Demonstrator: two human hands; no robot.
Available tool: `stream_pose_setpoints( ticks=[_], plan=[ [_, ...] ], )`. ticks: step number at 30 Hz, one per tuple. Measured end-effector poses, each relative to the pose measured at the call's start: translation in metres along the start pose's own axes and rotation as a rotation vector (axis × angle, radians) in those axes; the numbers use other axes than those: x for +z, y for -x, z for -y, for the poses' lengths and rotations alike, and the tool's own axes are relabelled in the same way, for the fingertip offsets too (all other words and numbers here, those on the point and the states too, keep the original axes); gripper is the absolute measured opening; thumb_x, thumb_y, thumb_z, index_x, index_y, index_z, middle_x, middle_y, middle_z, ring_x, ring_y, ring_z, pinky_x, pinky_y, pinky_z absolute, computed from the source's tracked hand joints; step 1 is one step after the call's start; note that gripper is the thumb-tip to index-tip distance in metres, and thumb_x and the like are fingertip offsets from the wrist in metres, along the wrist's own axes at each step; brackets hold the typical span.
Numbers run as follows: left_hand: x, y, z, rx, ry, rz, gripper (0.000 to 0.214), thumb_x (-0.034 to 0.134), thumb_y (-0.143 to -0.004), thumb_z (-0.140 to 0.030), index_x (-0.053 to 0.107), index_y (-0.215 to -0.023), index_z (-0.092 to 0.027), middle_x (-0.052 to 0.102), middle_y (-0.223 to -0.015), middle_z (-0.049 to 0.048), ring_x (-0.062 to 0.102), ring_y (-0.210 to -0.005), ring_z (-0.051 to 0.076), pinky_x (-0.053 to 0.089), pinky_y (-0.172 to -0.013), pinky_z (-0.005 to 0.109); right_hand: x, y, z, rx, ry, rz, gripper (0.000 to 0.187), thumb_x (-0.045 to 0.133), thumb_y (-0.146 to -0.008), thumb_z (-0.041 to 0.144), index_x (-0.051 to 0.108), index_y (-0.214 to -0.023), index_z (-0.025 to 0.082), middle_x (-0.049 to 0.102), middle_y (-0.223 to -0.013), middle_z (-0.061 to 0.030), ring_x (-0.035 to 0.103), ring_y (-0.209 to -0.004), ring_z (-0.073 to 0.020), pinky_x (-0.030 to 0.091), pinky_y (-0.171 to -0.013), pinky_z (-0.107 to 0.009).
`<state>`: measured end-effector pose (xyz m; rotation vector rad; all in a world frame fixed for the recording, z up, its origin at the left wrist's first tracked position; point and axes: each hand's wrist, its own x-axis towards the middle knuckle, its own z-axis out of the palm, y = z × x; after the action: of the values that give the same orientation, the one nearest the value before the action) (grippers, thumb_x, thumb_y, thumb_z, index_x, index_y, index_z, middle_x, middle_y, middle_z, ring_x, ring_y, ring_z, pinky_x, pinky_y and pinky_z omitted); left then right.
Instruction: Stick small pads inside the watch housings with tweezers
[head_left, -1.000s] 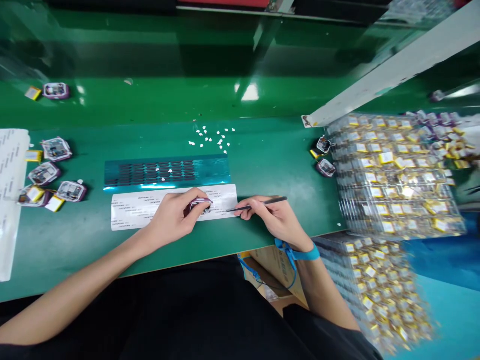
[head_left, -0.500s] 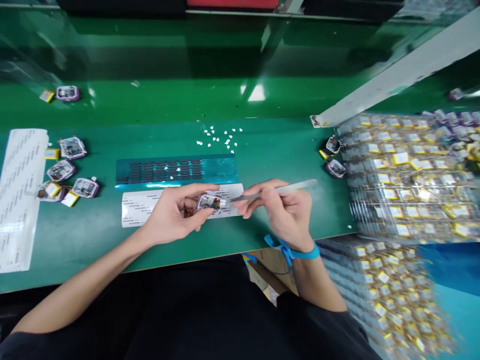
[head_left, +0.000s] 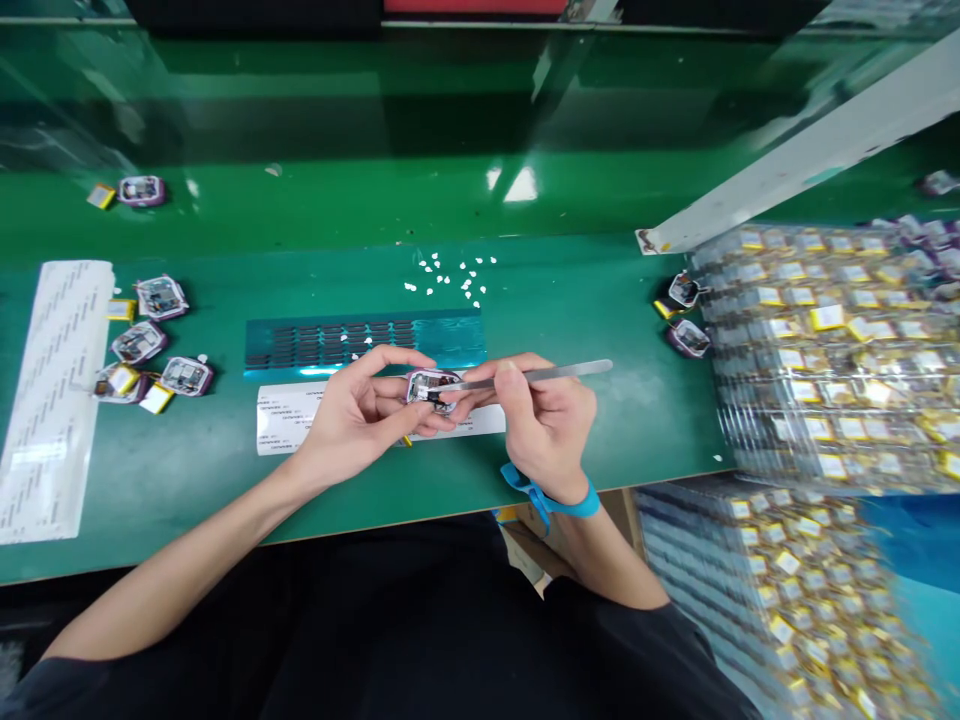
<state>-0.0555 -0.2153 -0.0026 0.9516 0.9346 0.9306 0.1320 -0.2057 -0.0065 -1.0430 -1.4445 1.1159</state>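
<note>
My left hand grips a small open device housing with a purple-and-white rim and a circuit board inside. Tweezers are pinched in my right hand, and their tips reach over the board. Whether the tips grasp anything is too small to tell. A bit of yellow shows just under the held housing. Beneath both hands lies a white printed strip, partly covered by them. Behind it is a blue film sheet bearing rows of dark thin strips.
Small white pieces are scattered behind the film. Several open housings with yellow batteries lie left, near a large white sheet. Two more housings sit at right, beside stacked clear trays. A white post slants at upper right.
My right hand has moved left, bringing the tweezer tips from the housing's edge over its board. The housing has turned and risen slightly in my left hand. The whole view has shifted a little.
</note>
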Motion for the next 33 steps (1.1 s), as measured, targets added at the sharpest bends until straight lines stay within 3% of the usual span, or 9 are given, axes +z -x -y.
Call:
stream_pose_setpoints(
  ticks=[5, 19, 28, 33],
  plan=[
    [0.000, 0.001, 0.002, 0.000, 0.011, 0.008, 0.039, 0.079, -0.086, -0.027, 0.054, -0.114, -0.017, 0.082, -0.089, 0.0070, 0.081, -0.084, 0.026, 0.070, -0.075, 0.031, 0.001, 0.000, -0.004, -0.074, 0.004, -0.007, 0.021, 0.053, -0.105, 0.025, 0.072, -0.095, 0.020, 0.080, -0.081, -0.0010, 0.076, -0.063, -0.0146, 0.064, -0.059, -0.027],
    [0.003, 0.003, 0.003, 0.024, 0.071, -0.019, 0.030, 0.076, -0.088, -0.020, 0.056, -0.110, -0.017, 0.082, -0.096, 0.0083, 0.081, -0.083, 0.024, 0.069, -0.071, 0.026, 0.002, 0.004, -0.012, -0.164, 0.137, -0.071, 0.022, 0.056, -0.104, 0.029, 0.075, -0.096, 0.022, 0.077, -0.073, 0.0011, 0.075, -0.062, -0.0152, 0.063, -0.061, -0.029],
    [0.006, 0.002, 0.004, 0.014, 0.086, -0.090, 0.029, 0.077, -0.088, -0.033, 0.058, -0.103, -0.018, 0.080, -0.079, 0.0041, 0.081, -0.071, 0.026, 0.068, -0.061, 0.030, 0.007, 0.005, -0.010, -0.213, 0.158, -0.080, 0.019, 0.057, -0.102, 0.021, 0.074, -0.097, 0.022, 0.080, -0.086, 0.0001, 0.075, -0.063, -0.0133, 0.062, -0.059, -0.025],
    [0.007, 0.003, 0.006, 0.026, 0.063, -0.107, 0.025, 0.074, -0.089, -0.030, 0.057, -0.103, -0.018, 0.080, -0.079, 0.0051, 0.080, -0.067, 0.023, 0.068, -0.062, 0.030, 0.000, 0.009, -0.009, -0.402, 0.293, -0.125, 0.022, 0.056, -0.101, 0.021, 0.077, -0.099, 0.024, 0.079, -0.081, -0.0011, 0.076, -0.065, -0.0171, 0.064, -0.059, -0.029]
  ],
)
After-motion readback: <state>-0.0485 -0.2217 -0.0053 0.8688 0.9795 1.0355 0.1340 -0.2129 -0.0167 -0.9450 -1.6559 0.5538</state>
